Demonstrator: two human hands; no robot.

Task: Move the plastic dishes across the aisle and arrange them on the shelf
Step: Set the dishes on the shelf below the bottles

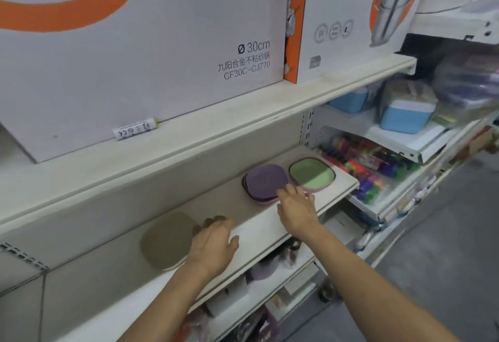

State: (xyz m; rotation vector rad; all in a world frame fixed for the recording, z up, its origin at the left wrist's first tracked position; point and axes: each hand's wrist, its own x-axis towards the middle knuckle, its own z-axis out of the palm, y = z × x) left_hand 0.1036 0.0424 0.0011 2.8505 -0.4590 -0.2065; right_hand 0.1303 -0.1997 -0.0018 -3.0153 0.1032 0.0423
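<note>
Three lots of plastic dishes lie on the white shelf [259, 229], the middle board of a store rack. Furthest left is a beige dish [164, 241], lying flat and apart from the others. The left hand [213, 244] rests at its right edge, fingers bent over the rim and thumb spread out on the bare board; whether the fingers actually pinch the dish or only touch it cannot be told, so the state of that grip stays uncertain. Further right sits a purple dish [263, 181], the top of a short stack whose pink edges show beneath it at the front. The right hand [295, 206] reaches in with its fingers straight and spread, the fingertips [283, 193] touching the near rim of the purple dish, so this grip is open and holds nothing. Just beside the purple stack, touching or nearly so, lies a green dish [310, 174] with a pink rim, close to the right end of the board. On the shelf above stand a large white box [151, 52] with an orange ring and printed text, and next to it a kettle box [359, 17] picturing a steel kettle. To the right, the neighbouring bay holds blue containers [405, 114] and, lower down, a tray of colourful packets [372, 166]. Both bare forearms come up from the lower edge of the view, and grey floor [445, 233] shows at the right.
</note>
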